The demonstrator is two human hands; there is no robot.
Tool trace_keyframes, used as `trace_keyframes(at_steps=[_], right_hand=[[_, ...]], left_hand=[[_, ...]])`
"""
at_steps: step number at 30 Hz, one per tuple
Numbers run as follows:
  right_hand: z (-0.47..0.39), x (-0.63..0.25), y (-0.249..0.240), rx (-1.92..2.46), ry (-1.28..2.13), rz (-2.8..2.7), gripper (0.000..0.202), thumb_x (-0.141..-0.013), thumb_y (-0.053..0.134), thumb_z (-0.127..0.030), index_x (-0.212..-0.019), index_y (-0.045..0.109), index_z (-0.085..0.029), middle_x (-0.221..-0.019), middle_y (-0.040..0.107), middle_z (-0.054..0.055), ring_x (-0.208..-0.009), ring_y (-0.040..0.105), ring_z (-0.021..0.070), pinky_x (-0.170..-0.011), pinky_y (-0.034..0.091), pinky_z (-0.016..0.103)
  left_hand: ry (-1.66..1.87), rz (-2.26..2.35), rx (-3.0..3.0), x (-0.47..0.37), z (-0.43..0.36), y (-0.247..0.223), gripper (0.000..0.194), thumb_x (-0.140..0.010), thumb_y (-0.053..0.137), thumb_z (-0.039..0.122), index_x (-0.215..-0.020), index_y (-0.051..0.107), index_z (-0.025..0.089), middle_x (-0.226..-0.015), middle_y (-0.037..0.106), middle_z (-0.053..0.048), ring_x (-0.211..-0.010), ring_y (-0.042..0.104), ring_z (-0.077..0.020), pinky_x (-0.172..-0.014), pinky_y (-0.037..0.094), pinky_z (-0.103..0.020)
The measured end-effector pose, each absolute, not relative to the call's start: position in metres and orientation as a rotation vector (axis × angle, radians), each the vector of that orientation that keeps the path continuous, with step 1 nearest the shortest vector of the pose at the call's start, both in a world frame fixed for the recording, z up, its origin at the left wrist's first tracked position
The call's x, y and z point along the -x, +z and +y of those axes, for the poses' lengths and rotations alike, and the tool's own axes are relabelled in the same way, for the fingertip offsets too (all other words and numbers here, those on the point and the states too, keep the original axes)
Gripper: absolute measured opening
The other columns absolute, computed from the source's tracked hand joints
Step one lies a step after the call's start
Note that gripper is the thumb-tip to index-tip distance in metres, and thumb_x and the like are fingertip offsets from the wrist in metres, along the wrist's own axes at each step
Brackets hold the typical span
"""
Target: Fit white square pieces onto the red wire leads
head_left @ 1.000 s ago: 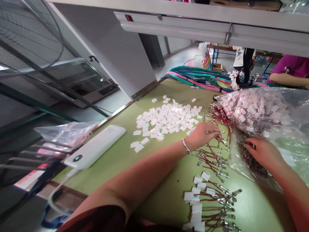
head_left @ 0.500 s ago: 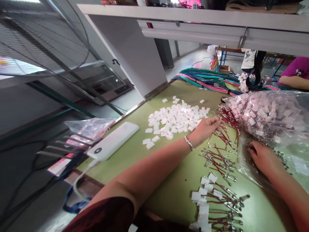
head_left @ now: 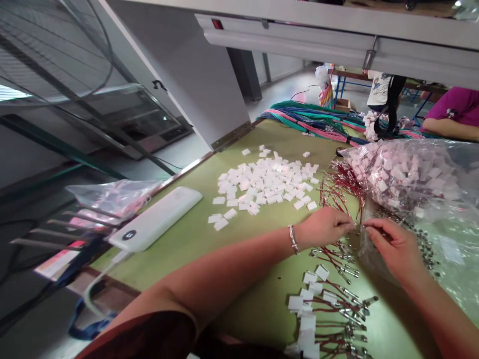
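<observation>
My left hand (head_left: pixel 329 227), with a bracelet at the wrist, is closed in a pinch above the short red wires (head_left: pixel 329 257) with metal ends. Facing it, almost fingertip to fingertip, my right hand (head_left: pixel 396 244) pinches too, beside the clear bag. What each holds is too small to make out. Small dark metal pieces (head_left: pixel 426 249) lie by my right hand on the clear plastic. Behind my hands is a pile of red wires (head_left: pixel 348 177). Nearer me, white connectors (head_left: pixel 307 323) with red wires attached are laid in a row.
Loose white connectors (head_left: pixel 262 182) are heaped mid-table. A clear bag of connectors (head_left: pixel 415 169) stands at right. Bundled green, blue and pink cables (head_left: pixel 310 119) cross the back. A white power bank (head_left: pixel 157 219) lies at the left edge. A person in a purple sleeve (head_left: pixel 449 109) sits beyond.
My left hand has come nearer, away from the red wire pile. My right hand has lifted off the metal pieces and moved left, so the fingertips now almost meet. The view has shifted slightly.
</observation>
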State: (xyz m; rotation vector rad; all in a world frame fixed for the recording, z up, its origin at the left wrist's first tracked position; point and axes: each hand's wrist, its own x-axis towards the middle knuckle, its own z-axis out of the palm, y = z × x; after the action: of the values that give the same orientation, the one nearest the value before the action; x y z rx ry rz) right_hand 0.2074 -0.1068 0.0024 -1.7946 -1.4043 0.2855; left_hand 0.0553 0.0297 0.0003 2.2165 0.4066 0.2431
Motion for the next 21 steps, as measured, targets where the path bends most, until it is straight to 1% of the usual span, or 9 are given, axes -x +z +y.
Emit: trace_keyframes(at_steps=[3,7,9,13,15,18,19,21], right_hand=[[-0.107,-0.201,-0.003,1.831,0.327,-1.392,0.022,-0.084,0.055,-0.037,-0.087,0.070,-0.021,-0.073,0.069,0.003,-0.064,0.061,0.0176,-0.059,0.048,0.029],[-0.108,-0.201,-0.008,1.842,0.389,-1.467,0.024,-0.085,0.053,-0.037,-0.079,0.070,-0.022,-0.071,0.068,0.003,-0.059,0.060,0.0162,-0.055,0.047,0.027],[-0.112,-0.203,-0.007,1.850,0.429,-1.467,0.024,-0.085,0.053,-0.039,-0.079,0.070,-0.022,-0.066,0.067,0.001,-0.054,0.058,0.0152,-0.052,0.046,0.026],[-0.118,-0.208,-0.006,1.893,0.387,-1.414,0.026,-0.085,0.053,-0.042,-0.084,0.069,-0.022,-0.051,0.059,-0.003,-0.043,0.053,0.0136,-0.044,0.042,0.024],[-0.118,-0.211,-0.007,1.892,0.349,-1.445,0.025,-0.084,0.053,-0.042,-0.084,0.068,-0.022,-0.052,0.060,-0.003,-0.044,0.054,0.0136,-0.044,0.043,0.023],[-0.118,-0.213,-0.010,1.867,0.279,-1.535,0.024,-0.084,0.054,-0.042,-0.079,0.068,-0.023,-0.068,0.069,0.000,-0.059,0.063,0.0151,-0.055,0.049,0.023],[-0.118,-0.214,-0.011,1.866,0.277,-1.566,0.024,-0.083,0.054,-0.042,-0.077,0.068,-0.023,-0.071,0.070,0.000,-0.062,0.064,0.0156,-0.058,0.050,0.023],[-0.118,-0.214,-0.011,1.882,0.326,-1.614,0.025,-0.082,0.055,-0.044,-0.076,0.068,-0.024,-0.071,0.070,0.000,-0.063,0.064,0.0155,-0.059,0.050,0.023]], left_hand=[[0.235,0.373,-2.233,-0.054,0.028,0.001,0.030,-0.091,0.044,0.031,-0.084,0.070,0.016,-0.074,0.066,-0.001,-0.067,0.055,-0.0100,-0.063,0.042,-0.020],[0.266,0.316,-2.327,-0.052,0.026,0.004,0.028,-0.092,0.046,0.029,-0.085,0.070,0.017,-0.079,0.069,-0.002,-0.072,0.059,-0.0112,-0.067,0.043,-0.022],[0.271,0.303,-2.370,-0.051,0.024,0.004,0.028,-0.092,0.046,0.029,-0.085,0.070,0.016,-0.080,0.069,-0.002,-0.073,0.059,-0.0112,-0.067,0.043,-0.022],[0.237,0.302,-2.319,-0.050,0.020,0.004,0.026,-0.094,0.047,0.028,-0.089,0.069,0.017,-0.083,0.070,-0.001,-0.074,0.061,-0.0095,-0.068,0.045,-0.020],[0.223,0.299,-2.330,-0.050,0.018,0.004,0.023,-0.093,0.048,0.027,-0.091,0.069,0.018,-0.085,0.070,0.000,-0.075,0.062,-0.0089,-0.069,0.045,-0.019],[0.216,0.337,-2.394,-0.050,0.016,0.004,0.023,-0.095,0.048,0.029,-0.092,0.069,0.019,-0.085,0.071,0.001,-0.076,0.062,-0.0087,-0.066,0.044,-0.019],[0.212,0.346,-2.436,-0.050,0.015,0.005,0.024,-0.095,0.047,0.030,-0.092,0.069,0.019,-0.085,0.071,0.001,-0.076,0.062,-0.0093,-0.065,0.044,-0.019],[0.199,0.336,-2.562,-0.048,0.013,0.005,0.025,-0.095,0.046,0.031,-0.091,0.069,0.021,-0.086,0.071,0.001,-0.077,0.063,-0.0113,-0.059,0.042,-0.022]])
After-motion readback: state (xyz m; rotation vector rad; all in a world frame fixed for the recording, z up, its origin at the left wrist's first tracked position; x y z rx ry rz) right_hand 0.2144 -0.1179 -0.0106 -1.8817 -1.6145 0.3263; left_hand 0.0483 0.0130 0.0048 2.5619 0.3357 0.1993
